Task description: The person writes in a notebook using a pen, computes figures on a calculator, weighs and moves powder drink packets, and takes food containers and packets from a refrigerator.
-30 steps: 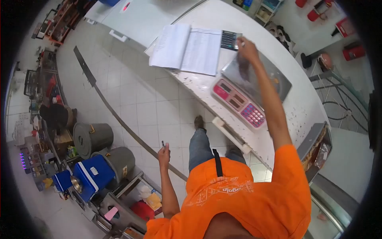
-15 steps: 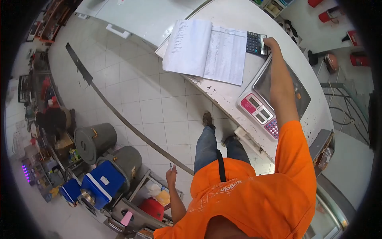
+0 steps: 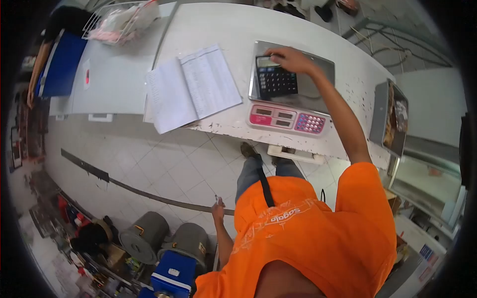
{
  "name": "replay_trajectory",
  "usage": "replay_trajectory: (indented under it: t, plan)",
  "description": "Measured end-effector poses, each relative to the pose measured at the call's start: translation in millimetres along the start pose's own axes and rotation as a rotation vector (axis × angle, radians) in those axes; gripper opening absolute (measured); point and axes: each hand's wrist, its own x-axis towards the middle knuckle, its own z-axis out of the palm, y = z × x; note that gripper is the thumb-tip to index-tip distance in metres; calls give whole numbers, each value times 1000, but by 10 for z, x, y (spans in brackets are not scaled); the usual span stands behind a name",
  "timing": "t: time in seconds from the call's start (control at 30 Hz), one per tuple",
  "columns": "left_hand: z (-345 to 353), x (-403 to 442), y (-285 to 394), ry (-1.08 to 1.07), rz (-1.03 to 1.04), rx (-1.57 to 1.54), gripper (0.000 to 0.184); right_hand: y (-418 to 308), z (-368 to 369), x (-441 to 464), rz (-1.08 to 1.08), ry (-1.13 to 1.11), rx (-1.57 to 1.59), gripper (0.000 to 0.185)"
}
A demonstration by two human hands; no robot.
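My right hand [image 3: 288,58] grips the top edge of a black calculator [image 3: 277,83], by its display. The calculator is over the steel pan of a weighing scale [image 3: 318,92]; whether it touches the pan I cannot tell. The scale's pink and white panel [image 3: 285,119] with keys faces me. To the left of the scale an open notebook [image 3: 211,82] with written columns lies on the white counter [image 3: 223,30]. Low at my left side, my left hand [image 3: 217,208] is closed around a thin pen [image 3: 216,198].
At the upper left, another person's arm [image 3: 34,84] is beside a blue panel-like object [image 3: 62,64]. A white wire basket [image 3: 119,25] with bags stands near it. A grey tray [image 3: 380,114] sits at the counter's right end. Grey bins [image 3: 144,237] and a blue cooler [image 3: 174,273] stand behind me.
My right hand has brought the calculator from beside the notebook to over the scale pan. The view has turned, bringing the basket and another person into sight. My left hand still holds the pen.
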Motion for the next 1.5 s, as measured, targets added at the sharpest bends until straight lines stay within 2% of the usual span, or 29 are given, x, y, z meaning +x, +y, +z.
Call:
replay_trajectory:
  t: [0.07, 0.1, 0.17, 0.3, 0.4, 0.53, 0.8, 0.9, 1.0, 1.1, 1.3, 1.4, 1.5]
  plan:
    - [-6, 50, 225, 2, 136, 154, 58, -95, 134, -310, 83, -39, -86, 33]
    - [6, 70, 378, 7, 205, 222, 59, -113, 208, -449, 39, 133, -195, 33]
    - [-7, 136, 580, -4, 161, 190, 59, -188, 366, -716, -60, 470, -414, 33]
    - [1, 241, 857, 18, 197, 101, 60, -492, 696, -1359, 197, 749, -385, 42]
    - [84, 253, 875, 0, 227, 150, 60, -560, 832, -1566, 276, 813, -461, 44]
    - [168, 251, 832, -29, 314, 214, 59, -430, 924, -1650, 323, 758, -564, 45]
    - [143, 148, 669, -33, 248, 220, 56, -367, 985, -1685, 324, 734, -495, 46]
    - [111, 177, 516, -27, 236, 224, 56, -483, 963, -1692, 289, 765, -505, 43]
    - [79, 204, 433, -36, 219, 220, 56, -762, 1014, -1702, 192, 630, -497, 42]
    - [73, 205, 403, -34, 241, 213, 57, -751, 1119, -1669, 122, 632, -472, 41]
    - [77, 105, 459, -33, 243, 168, 58, -772, 1114, -1686, 222, 630, -515, 38]
    - [96, 85, 453, -17, 261, 210, 59, -776, 1122, -1744, 155, 648, -496, 38]
    - [95, 205, 399, -26, 227, 204, 59, -801, 1179, -1783, 131, 565, -465, 39]
